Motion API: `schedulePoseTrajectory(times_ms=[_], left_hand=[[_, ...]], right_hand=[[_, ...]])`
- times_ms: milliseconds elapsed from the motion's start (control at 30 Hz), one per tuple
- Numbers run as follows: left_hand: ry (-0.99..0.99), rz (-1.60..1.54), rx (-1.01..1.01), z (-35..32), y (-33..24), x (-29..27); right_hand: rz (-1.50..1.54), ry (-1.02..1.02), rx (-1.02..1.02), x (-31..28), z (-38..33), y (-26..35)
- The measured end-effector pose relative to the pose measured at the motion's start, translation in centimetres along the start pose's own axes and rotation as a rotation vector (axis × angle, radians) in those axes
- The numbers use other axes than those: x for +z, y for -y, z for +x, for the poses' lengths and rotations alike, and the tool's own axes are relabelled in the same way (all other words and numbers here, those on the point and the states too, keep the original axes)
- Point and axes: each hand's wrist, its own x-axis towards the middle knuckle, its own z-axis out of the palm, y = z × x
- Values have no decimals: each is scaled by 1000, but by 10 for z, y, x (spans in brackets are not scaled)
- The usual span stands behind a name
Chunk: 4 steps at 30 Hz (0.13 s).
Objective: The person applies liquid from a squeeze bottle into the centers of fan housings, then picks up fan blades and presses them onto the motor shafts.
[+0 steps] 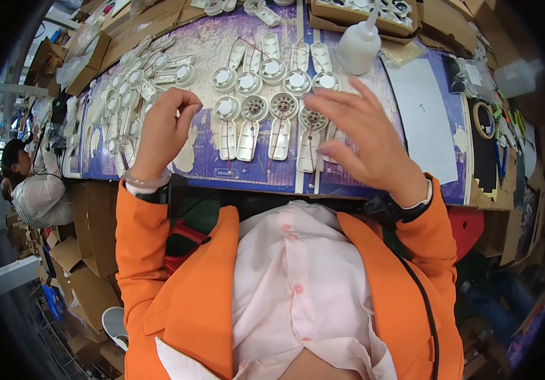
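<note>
Two rows of white plastic shells, each with a round head and a long handle part, lie on the table in front of me. In the near row, one shell [279, 139] shows a round dark-and-copper part in its head and thin red wires along the handle; another shell [227, 109] has a white disc on its head. My right hand [370, 142] hovers over the right end of this row with fingers spread, partly hiding the shells there. My left hand [166, 133] is left of the rows, its fingers curled in a pinch; anything between the fingertips is hidden.
More white shells [127, 95] lie piled at the left. A white squeeze bottle [358, 49] stands behind the rows, near a cardboard box [405, 28] of parts. A white sheet [424, 120], a tape roll [483, 120] and tools lie right. Another person [38, 196] is at far left.
</note>
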Motion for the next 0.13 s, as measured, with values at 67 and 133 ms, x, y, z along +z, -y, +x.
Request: schedulePoseTrajectory(times_ms=[67, 133], left_hand=[[10, -51, -4, 7, -24, -7], [80, -87, -28, 16, -53, -8]], right_hand=[[-36, -26, 58, -20, -12, -6], [-90, -79, 159, -46, -31, -14]])
